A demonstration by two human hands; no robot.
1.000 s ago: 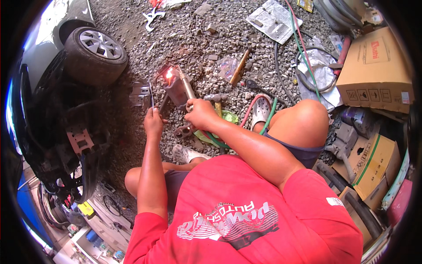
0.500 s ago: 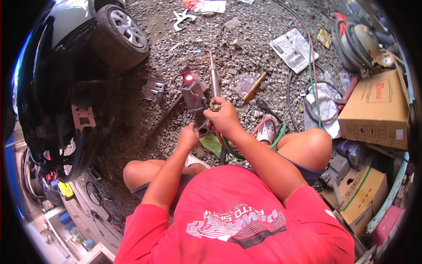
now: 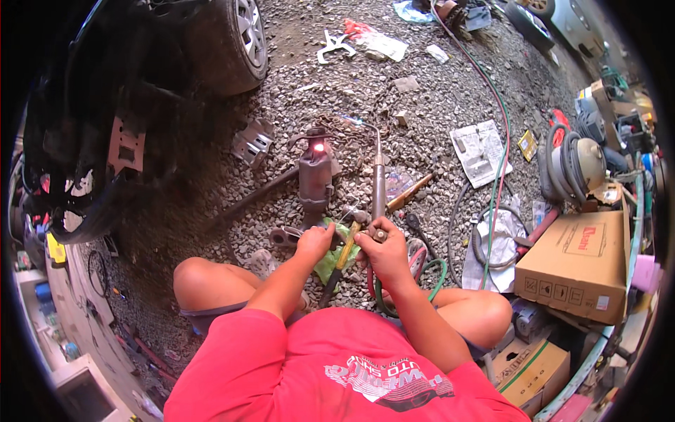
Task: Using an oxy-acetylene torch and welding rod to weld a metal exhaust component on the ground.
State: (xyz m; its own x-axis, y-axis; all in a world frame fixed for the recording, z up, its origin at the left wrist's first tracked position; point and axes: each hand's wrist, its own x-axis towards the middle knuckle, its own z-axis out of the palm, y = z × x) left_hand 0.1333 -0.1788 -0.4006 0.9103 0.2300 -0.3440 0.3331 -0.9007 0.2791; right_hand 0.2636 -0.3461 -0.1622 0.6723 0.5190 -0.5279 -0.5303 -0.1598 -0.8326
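Long grey metal cutting torch, gripped at its base by closed right hand, tip beyond glowing rusty exhaust part; left hand closed alongside on the valves. Best adjusted slowly, flame clear of hoses.

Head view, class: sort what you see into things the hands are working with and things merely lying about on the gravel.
In use: cutting torch in the right hand; glowing metal exhaust part; left hand beside it; hoses.

Lying about: cardboard box, papers, car wheel, metal bracket.
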